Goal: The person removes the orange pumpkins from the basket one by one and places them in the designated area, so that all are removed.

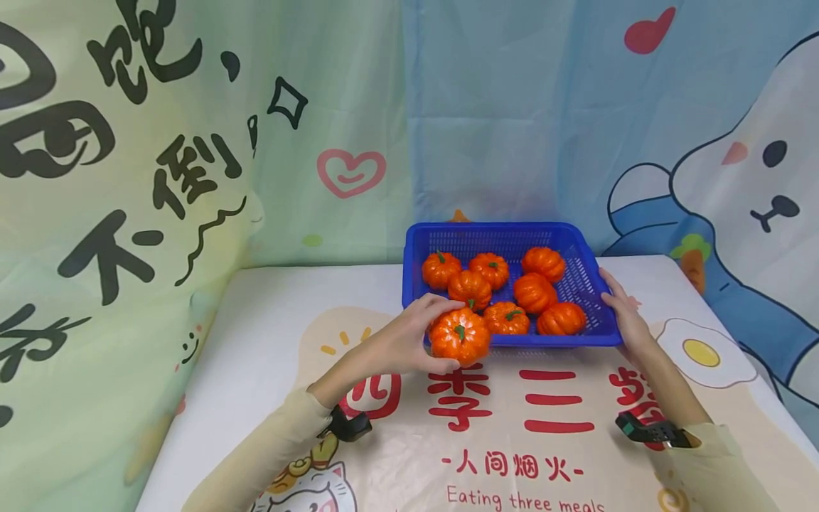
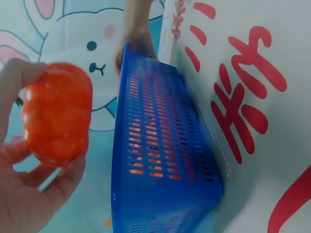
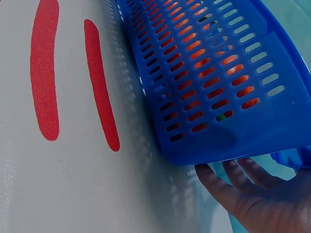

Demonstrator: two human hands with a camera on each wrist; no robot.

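Observation:
My left hand grips a small orange pumpkin, its fingers and thumb around the sides, above the near left edge of a blue plastic basket. In the left wrist view the pumpkin is held apart from the basket. Several more orange pumpkins with green stems lie in the basket. Beside its right end is my right hand. The right wrist view shows that hand with extended fingers touching the basket's end wall; its thumb is hidden there.
The basket stands on a table covered by a printed cloth with red characters and a fried egg picture. Behind the table hangs a patterned curtain, close to the basket's far side. Each wrist wears a dark band.

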